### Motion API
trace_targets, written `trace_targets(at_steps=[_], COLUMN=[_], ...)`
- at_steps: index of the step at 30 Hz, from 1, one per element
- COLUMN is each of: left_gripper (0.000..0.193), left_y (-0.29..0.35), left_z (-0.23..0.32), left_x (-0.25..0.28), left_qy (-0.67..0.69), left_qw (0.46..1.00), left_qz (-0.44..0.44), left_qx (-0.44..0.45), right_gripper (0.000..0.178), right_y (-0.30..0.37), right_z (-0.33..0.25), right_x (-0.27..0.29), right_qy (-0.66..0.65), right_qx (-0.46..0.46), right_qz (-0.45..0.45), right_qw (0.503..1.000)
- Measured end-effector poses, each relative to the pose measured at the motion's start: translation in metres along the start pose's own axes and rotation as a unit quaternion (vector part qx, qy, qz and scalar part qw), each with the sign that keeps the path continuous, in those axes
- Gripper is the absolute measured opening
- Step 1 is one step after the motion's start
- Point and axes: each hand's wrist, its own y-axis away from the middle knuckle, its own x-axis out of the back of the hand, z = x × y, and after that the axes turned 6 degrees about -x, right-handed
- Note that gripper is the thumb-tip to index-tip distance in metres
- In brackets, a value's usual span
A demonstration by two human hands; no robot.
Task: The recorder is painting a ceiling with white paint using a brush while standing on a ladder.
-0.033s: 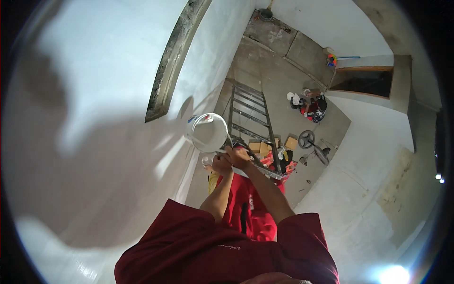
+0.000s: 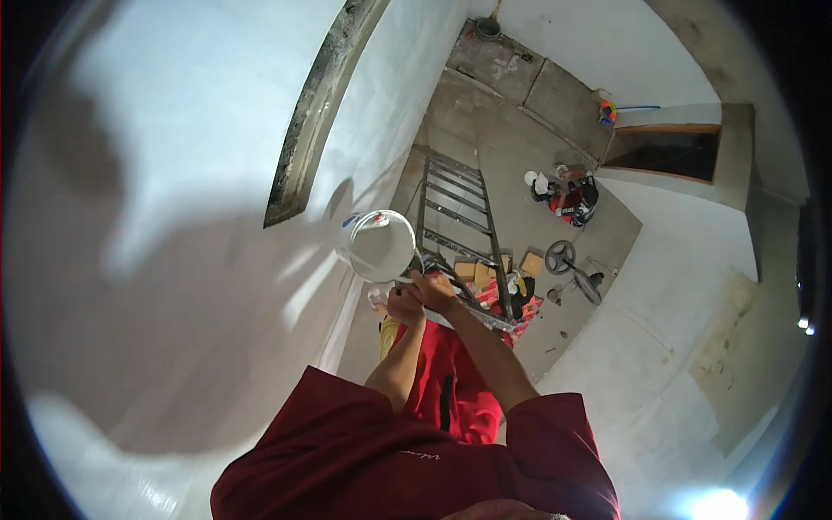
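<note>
Just ahead of me is a white bucket (image 2: 387,250), seen from above, with pale material inside and a blue and red mark on its outer side. My left hand (image 2: 405,305) is closed like a fist below the bucket's near rim. Against it, slightly to the right, my right hand (image 2: 432,291) is also closed, its fingers curled near a thin pale strip by the rim. What either hand holds is too small to make out. Beneath and beyond my hands stands a metal ladder (image 2: 455,205), its rungs running down to the floor.
A pale wall (image 2: 199,277) with a rough vertical groove (image 2: 305,143) rises close on my left. Below are cardboard boxes (image 2: 532,263), a dark wheeled object (image 2: 561,257) and a crouching person (image 2: 576,201). A dark bucket (image 2: 488,29) stands at the far wall. A lamp shines lower right.
</note>
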Motion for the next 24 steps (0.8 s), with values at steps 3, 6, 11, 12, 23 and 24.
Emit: trace_targets(at_steps=[3,6,11,12,23,24], left_gripper=[0.030,0.029,0.022,0.021,0.018,0.018], left_y=[0.004,0.004,-0.026,-0.028,-0.034,-0.035], left_z=[0.003,0.004,0.010,0.010,0.015,0.012], left_x=[-0.008,-0.006,0.010,0.007,0.021,0.025], left_qy=[0.001,0.050,-0.040,-0.050,-0.013,-0.013], left_qw=[1.000,0.997,0.998,0.998,0.997,0.997], left_qz=[-0.010,0.009,0.028,0.015,-0.061,-0.054], left_qx=[0.007,-0.059,-0.032,-0.028,0.042,0.047], right_gripper=[0.032,0.032,0.027,0.025,0.030,0.030], right_y=[0.005,0.000,-0.010,-0.004,0.006,0.003], right_z=[0.015,0.016,0.001,0.004,0.025,0.023], right_x=[-0.005,-0.002,0.002,0.009,-0.003,-0.007], right_qy=[-0.031,-0.071,-0.100,-0.095,0.001,0.001], right_qx=[-0.024,-0.031,-0.030,-0.044,-0.009,0.013], right_qz=[-0.017,-0.034,-0.073,-0.109,0.009,0.001], right_qw=[0.999,0.996,0.992,0.989,1.000,1.000])
